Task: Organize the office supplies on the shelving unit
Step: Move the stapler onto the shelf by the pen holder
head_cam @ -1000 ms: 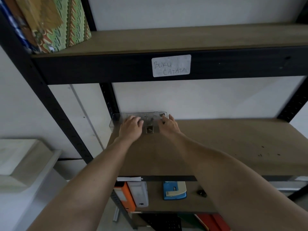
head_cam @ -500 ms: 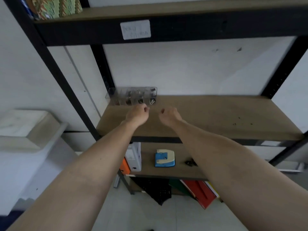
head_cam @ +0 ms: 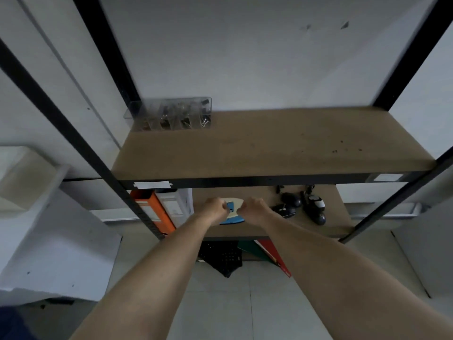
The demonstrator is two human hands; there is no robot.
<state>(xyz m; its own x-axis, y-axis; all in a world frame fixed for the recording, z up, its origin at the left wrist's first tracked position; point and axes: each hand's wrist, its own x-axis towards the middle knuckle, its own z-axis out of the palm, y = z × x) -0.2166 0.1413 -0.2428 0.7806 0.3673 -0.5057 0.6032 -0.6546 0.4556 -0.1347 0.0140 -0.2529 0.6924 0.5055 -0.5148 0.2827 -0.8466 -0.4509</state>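
Note:
A blue and white hole punch (head_cam: pixel 232 210) lies on the lower shelf (head_cam: pixel 257 229). My left hand (head_cam: pixel 215 210) and my right hand (head_cam: pixel 255 210) are at its two sides, fingers curled against its edges and pinching it between them. A clear compartment box (head_cam: pixel 171 114) with binder clips stands at the back left of the brown middle shelf (head_cam: pixel 269 148), well above both hands.
Orange (head_cam: pixel 153 212) and white (head_cam: pixel 172 204) binders stand left of the punch. Black computer mice (head_cam: pixel 290 203) and a black and white device (head_cam: pixel 315 204) lie to its right. Red folders (head_cam: pixel 272 253) and a black crate (head_cam: pixel 223 256) sit below. A black upright post (head_cam: pixel 73 133) runs close on the left.
Both hands have left the clear box on the middle shelf and dropped to the lower shelf, closing in on the hole punch. My view has tilted downward.

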